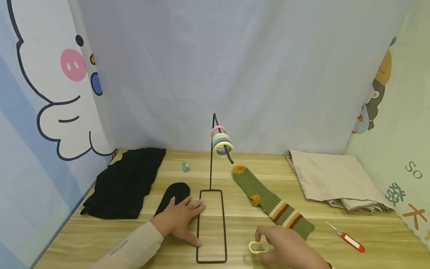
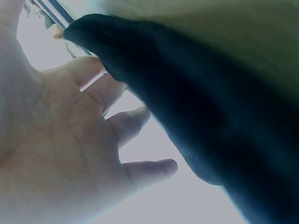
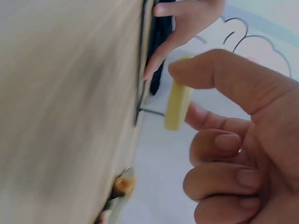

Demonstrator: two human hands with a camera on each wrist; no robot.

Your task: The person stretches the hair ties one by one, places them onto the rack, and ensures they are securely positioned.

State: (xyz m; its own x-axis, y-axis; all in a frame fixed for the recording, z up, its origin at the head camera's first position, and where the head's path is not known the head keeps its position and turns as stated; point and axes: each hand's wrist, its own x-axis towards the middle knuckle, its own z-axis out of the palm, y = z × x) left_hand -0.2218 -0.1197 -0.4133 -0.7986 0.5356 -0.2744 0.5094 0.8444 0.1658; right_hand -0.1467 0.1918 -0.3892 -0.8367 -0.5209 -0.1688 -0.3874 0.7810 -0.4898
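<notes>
My right hand (image 1: 287, 246) pinches a pale yellow hair tie (image 1: 252, 249) between thumb and forefinger, low over the front of the table. In the right wrist view the yellow band stands edge-on at the fingertips, with the other fingers curled below. My left hand (image 1: 181, 219) lies with fingers spread over the left side of the wire base (image 1: 225, 228) of a black stand, thumb by its lower left bar. From this base rises a thin post with a sloping arm, and several pastel hair ties (image 1: 223, 145) hang around that arm.
Behind the left hand lies a black sock-like piece (image 1: 178, 191), and further left a black cloth (image 1: 125, 186). A small green clip-like thing (image 1: 186, 166) sits at the back. To the right are a green striped sock (image 1: 265, 196), a red-handled tool (image 1: 351, 241) and a folded beige cloth (image 1: 332, 175).
</notes>
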